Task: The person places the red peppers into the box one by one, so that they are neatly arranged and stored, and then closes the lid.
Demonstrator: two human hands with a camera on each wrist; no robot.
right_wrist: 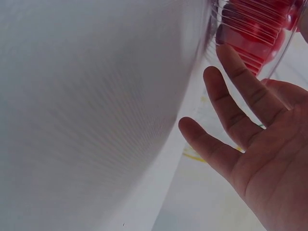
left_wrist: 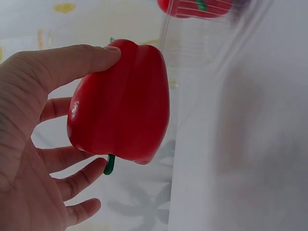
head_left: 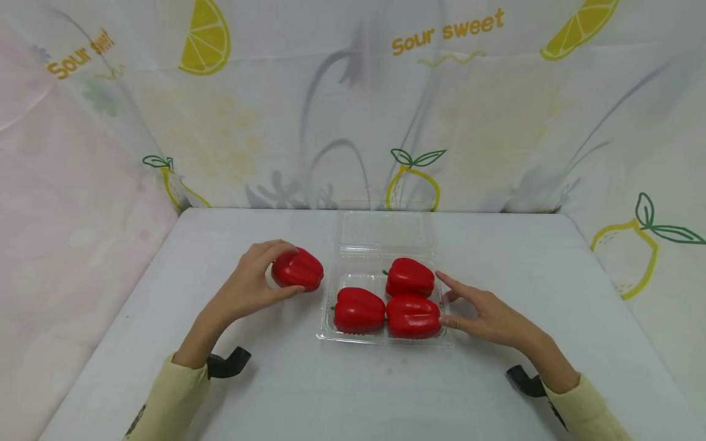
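My left hand (head_left: 256, 278) grips a red bell pepper (head_left: 298, 269) between thumb and fingers, just left of a clear plastic clamshell box (head_left: 347, 267). In the left wrist view that bell pepper (left_wrist: 122, 103) shows its green stem near the little fingers. Three more red peppers lie in the box: one at the back right (head_left: 409, 277), one at the front left (head_left: 358, 310) and one at the front right (head_left: 413, 316). My right hand (head_left: 488, 315) is at the box's right wall, fingers spread, with thumb and index fingertips right at the rim. The right wrist view shows its other fingers extended beside the ribbed wall.
The box's lid (head_left: 386, 231) lies folded back toward the rear of the white table (head_left: 276, 392). Behind the table hangs a pale cloth (head_left: 342, 110) printed with lemons. A black curved mount (head_left: 228, 363) sits at my left wrist, and a similar mount (head_left: 526, 381) at the right.
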